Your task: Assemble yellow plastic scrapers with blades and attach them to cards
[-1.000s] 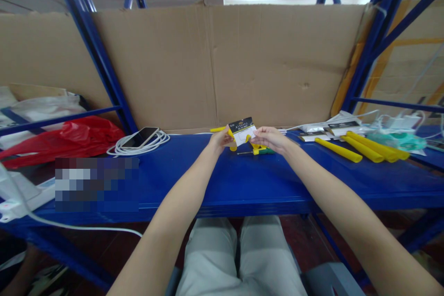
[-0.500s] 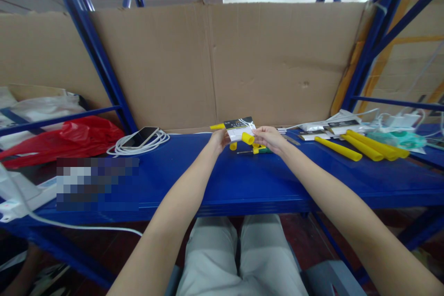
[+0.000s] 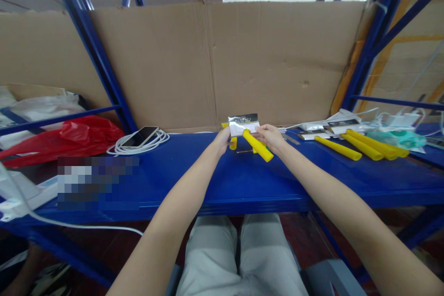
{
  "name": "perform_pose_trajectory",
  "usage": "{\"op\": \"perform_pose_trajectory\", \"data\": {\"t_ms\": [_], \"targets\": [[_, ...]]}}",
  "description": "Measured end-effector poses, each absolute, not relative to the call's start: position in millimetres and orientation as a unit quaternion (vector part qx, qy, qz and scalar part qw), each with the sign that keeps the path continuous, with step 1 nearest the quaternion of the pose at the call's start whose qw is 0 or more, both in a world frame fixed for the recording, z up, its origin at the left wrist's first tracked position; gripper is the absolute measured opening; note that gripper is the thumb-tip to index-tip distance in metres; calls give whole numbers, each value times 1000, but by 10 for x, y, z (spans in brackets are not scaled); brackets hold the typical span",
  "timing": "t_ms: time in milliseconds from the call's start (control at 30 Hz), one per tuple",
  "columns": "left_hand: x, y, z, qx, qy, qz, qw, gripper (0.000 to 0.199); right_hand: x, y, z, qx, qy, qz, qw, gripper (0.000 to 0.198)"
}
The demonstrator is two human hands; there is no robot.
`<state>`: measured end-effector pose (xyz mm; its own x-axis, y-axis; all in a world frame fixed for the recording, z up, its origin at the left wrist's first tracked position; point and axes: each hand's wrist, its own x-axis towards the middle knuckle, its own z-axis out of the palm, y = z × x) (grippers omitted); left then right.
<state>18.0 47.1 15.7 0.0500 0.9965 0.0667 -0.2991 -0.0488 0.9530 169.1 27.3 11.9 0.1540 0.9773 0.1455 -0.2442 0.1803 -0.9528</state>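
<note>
One card [image 3: 237,127], its print too small to read, sits between the left hand [image 3: 222,142] and right hand [image 3: 271,137], fingers pinched on its edges; one tube [image 3: 258,146] slants below. Four yellow tubes [image 3: 338,148] lie right of the right hand.

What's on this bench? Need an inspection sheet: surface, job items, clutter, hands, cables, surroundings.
Surface: blue tabletop, smooth.
Job items: black-and-white card; yellow tube slanting down-right from its lower part.
Clutter: red plastic bag at left, phone, more yellow tubes at right; one patch at left pixelated, unreadable.
Hands: left hand and right hand grip the card's opposite sides.
Cables: white coil under the phone; white cable along the front left.
Surroundings: cardboard panel behind, blue metal frame.
</note>
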Motion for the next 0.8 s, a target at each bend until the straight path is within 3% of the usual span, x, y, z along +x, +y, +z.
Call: {"op": "perform_pose_trajectory", "data": {"t_ms": [333, 633, 700, 800], "targets": [[252, 427, 211, 474, 423, 567, 524, 8, 1697, 275, 126, -414, -412, 473, 660, 26], [274, 429, 202, 465, 387, 596, 528, 35, 1737, 346, 81, -403, -388, 441, 702, 23], [274, 419, 190, 478, 388, 593, 519, 31, 1752, 373, 70, -402, -385, 430, 711, 22], [301, 379, 190, 489, 395, 579, 519, 8, 1761, 388, 62, -403, -395, 420, 710, 21]]}}
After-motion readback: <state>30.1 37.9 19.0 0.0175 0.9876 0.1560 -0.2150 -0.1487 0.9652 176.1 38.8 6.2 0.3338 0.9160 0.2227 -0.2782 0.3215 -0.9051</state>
